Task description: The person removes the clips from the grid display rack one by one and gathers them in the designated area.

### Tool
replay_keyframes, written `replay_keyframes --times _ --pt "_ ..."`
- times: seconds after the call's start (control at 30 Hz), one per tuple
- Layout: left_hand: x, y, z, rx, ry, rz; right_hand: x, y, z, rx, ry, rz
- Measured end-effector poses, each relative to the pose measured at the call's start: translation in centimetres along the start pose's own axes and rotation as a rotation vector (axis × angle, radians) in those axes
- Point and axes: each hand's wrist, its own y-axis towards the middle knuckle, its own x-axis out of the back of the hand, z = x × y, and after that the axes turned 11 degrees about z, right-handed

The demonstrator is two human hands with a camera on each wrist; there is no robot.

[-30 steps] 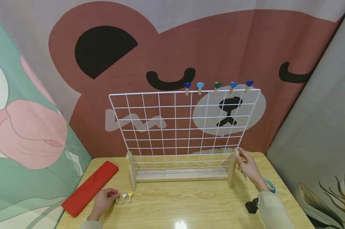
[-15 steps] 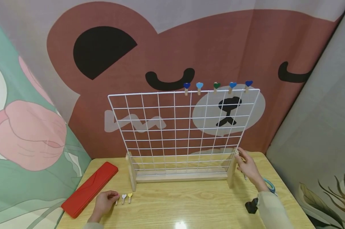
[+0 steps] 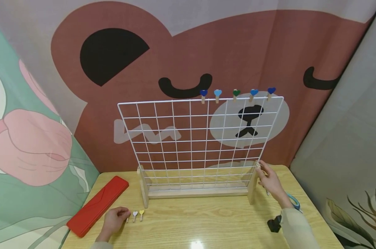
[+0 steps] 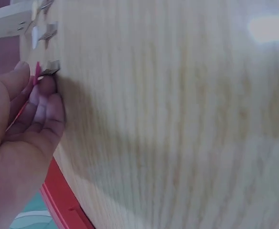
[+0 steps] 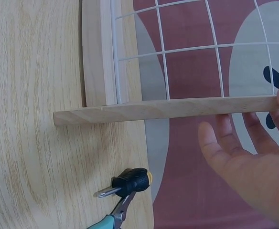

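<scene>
At the front left of the table, my left hand (image 3: 114, 221) pinches a small wooden clothespin with a pink heart (image 4: 37, 72) between thumb and fingers. Beside it lie a clothespin with a white heart (image 3: 135, 214) and one with a yellow heart (image 3: 142, 212). A white wire grid (image 3: 191, 141) stands upright in a wooden base (image 3: 197, 192). Several heart clothespins, dark blue, light blue and green (image 3: 236, 93), are clipped along the right half of its top edge. My right hand (image 3: 271, 181) grips the upper end of the base's right wooden post (image 5: 163, 109), thumb in front, fingers outside.
A long red case (image 3: 97, 206) lies slanted at the table's left. Right of the stand are a short black-handled screwdriver (image 5: 132, 182) and a tool with teal handles (image 3: 294, 201). A small black object (image 3: 274, 224) sits near the right forearm. Printed curtains hang behind.
</scene>
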Motion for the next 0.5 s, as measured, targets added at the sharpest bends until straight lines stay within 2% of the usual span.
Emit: replay_keyframes --times 0.13,0.3,0.5 --pt "0.4 0.1 0.3 0.008 0.024 -0.004 0.0 0.0 0.0 0.017 -0.001 -0.013" --pt "1.7 -0.1 0.3 0.01 0.022 -0.042 0.0 0.0 0.1 0.024 0.002 -0.02" --pt "3.8 -0.3 -1.1 -0.022 -0.029 -0.108 -0.1 -0.1 0.1 0.015 0.013 -0.012"
